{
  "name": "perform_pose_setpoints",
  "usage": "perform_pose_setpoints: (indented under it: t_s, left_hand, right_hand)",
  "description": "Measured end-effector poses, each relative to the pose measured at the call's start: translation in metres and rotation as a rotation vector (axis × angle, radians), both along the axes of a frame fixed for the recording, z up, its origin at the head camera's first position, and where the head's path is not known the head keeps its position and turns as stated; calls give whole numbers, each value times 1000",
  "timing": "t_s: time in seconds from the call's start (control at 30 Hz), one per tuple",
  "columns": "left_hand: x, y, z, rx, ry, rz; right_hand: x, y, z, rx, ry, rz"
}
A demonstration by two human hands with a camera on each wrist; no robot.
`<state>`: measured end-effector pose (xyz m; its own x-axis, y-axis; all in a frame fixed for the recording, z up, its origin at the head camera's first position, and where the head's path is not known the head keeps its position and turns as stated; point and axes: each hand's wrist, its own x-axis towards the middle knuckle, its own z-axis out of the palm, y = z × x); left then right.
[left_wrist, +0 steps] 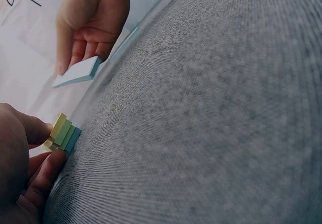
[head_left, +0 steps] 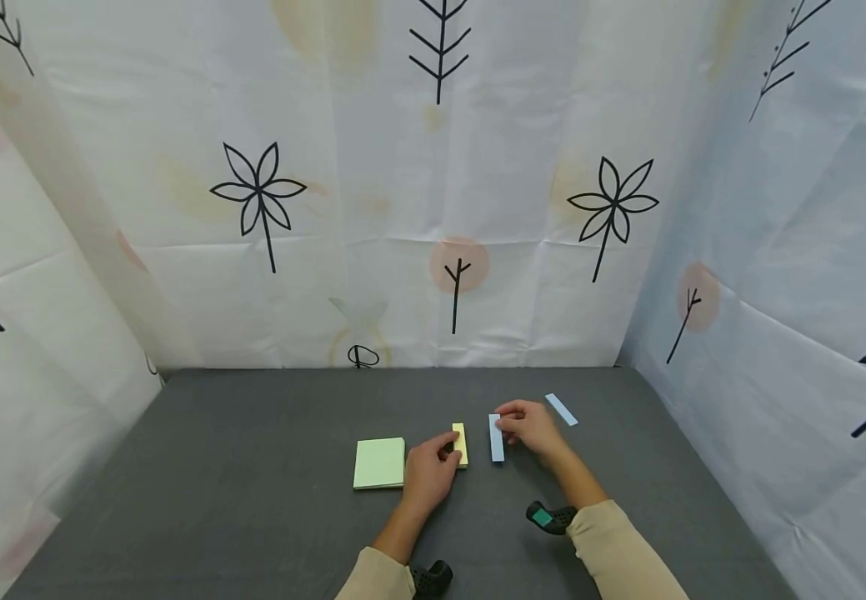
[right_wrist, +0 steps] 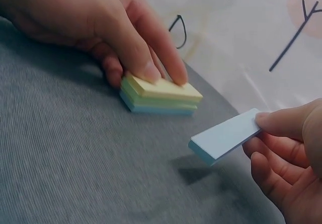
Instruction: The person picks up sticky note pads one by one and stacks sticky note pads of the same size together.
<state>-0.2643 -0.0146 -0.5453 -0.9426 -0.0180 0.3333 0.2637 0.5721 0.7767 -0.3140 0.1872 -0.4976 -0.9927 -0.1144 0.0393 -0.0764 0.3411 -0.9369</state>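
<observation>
Pinching one end of a narrow blue pad (right_wrist: 225, 136), the right hand (head_left: 528, 427) holds it tilted just above the grey tabletop (head_left: 252, 467), the free end dipping toward the cloth while thumb and fingertips close on the far end. The left hand (head_left: 428, 475) has its fingers curled down onto a small stack of sticky notes (right_wrist: 161, 99), layered yellow over green over blue, lying near the middle of the tabletop towards its front edge. The blue pad hangs just beside that stack, apart from it.

Several things could slip from here. The grip sits at the very end of the blue pad, so the long unsupported part could swing or droop, and the pad could twist out of the fingers if it catches the cloth. The stack is held only from above by fingertips at one end; a sideways nudge from the blue pad could fan its layers, which in the left wrist view already look a little stepped. The two hands work close together, so a knuckle could bump the stack.

A square pale green pad (head_left: 379, 462) lies flat to the left of the left hand, and a second blue strip (head_left: 561, 409) lies beyond the right hand, nearer the back edge. Either could be brushed by a sleeve (head_left: 620, 550).
</observation>
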Motion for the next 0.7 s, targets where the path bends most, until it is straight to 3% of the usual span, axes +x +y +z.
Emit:
perform_pose_setpoints:
  t_s: [0.27, 0.7]
  left_hand:
    - [-1, 0, 0, -6, 4, 21]
    - [0, -2, 3, 9, 4, -3]
  right_hand:
    - [-6, -20, -3, -89, -44, 32]
    - [-7, -44, -11, -148, -114, 34]
